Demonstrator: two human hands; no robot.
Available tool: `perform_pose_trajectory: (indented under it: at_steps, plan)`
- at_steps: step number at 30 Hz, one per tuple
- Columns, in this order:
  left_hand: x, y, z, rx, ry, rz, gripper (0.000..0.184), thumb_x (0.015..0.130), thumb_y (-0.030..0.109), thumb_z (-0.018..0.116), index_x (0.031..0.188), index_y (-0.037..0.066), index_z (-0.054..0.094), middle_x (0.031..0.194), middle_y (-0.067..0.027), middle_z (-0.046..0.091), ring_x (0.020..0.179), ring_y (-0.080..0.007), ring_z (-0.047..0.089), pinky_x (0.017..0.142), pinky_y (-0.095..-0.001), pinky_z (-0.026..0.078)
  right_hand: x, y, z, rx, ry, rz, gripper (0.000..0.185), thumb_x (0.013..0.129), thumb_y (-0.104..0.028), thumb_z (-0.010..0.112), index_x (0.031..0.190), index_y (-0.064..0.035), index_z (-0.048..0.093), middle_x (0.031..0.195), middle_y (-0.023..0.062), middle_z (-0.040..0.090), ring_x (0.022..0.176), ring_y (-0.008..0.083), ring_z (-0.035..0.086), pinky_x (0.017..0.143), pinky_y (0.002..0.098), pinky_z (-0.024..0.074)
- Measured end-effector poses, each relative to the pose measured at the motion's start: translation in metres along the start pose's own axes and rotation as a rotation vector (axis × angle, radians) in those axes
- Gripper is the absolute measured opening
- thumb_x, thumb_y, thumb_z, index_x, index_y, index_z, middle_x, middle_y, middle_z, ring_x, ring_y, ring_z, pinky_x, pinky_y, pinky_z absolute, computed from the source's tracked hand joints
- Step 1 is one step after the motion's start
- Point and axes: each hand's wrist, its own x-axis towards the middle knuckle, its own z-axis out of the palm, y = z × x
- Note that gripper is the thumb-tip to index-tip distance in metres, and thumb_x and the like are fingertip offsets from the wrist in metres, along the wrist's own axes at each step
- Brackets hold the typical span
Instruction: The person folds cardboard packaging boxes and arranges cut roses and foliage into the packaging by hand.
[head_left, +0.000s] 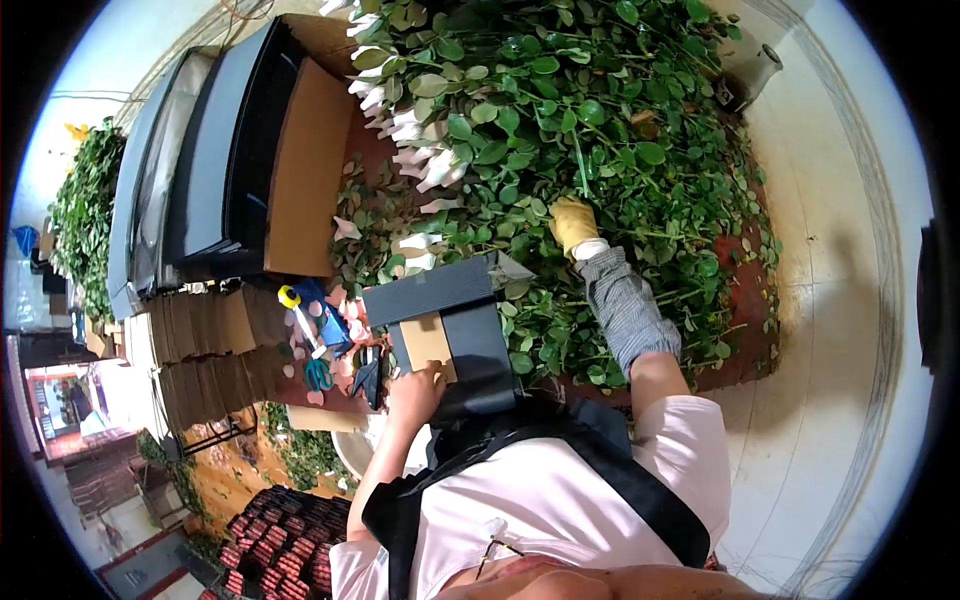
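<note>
My left hand (418, 390), bare, has its fingers bent and pressed together at the lower edge of a brown cardboard piece (427, 342). That piece lies on a dark grey corrugated board (480, 340) close to my body. Farther out on the right, my right hand (573, 224) wears a yellow glove and a grey knitted sleeve. Its fingers are closed around a green stem (583, 165) among a big heap of leafy stems (640, 190). White-wrapped flower heads (435, 170) line the heap's left side.
Large dark boxes (225, 150) stand at the upper left, above stacked cardboard (200, 335). Teal-handled scissors (318, 375), a black tool (368, 378) and a yellow-ended roll (290, 296) lie left of my left hand. A grey container (755, 80) is at the upper right.
</note>
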Motion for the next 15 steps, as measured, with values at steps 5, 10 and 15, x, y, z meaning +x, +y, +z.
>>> perform_pose_trajectory:
  at_steps: [5,10,15]
  plan:
    - [0.003,0.003,-0.004,0.015,0.014,0.006,0.023,0.090,0.028,0.060,0.102,0.010,0.064,0.067,-0.0146,0.067,0.061,-0.0314,0.069,0.058,-0.0428,0.055,-0.018,-0.020,-0.085,0.108,0.593,-0.181,0.009,0.079,-0.006,0.064,0.087,-0.0019,0.064,0.104,0.0148,0.067,0.104,0.0342,0.061,0.090,0.0426,0.0510]
    - [0.008,-0.002,0.001,-0.029,-0.037,0.055,0.032,0.089,0.026,0.062,0.116,0.009,0.060,0.086,-0.0174,0.069,0.077,-0.0353,0.068,0.067,-0.0452,0.055,-0.086,-0.022,-0.161,0.267,0.596,-0.189,0.026,0.076,0.002,0.069,0.101,-0.0007,0.063,0.097,0.0154,0.068,0.087,0.0333,0.066,0.074,0.0410,0.0546]
    - [0.018,-0.023,-0.004,-0.381,-0.108,0.126,0.048,0.089,0.031,0.066,0.129,0.008,0.051,0.117,-0.0238,0.051,0.099,-0.0422,0.062,0.082,-0.0455,0.053,-0.177,-0.048,-0.217,0.586,0.428,-0.263,0.029,0.075,0.010,0.062,0.101,-0.0032,0.061,0.091,0.0135,0.065,0.084,0.0297,0.065,0.068,0.0385,0.0490]
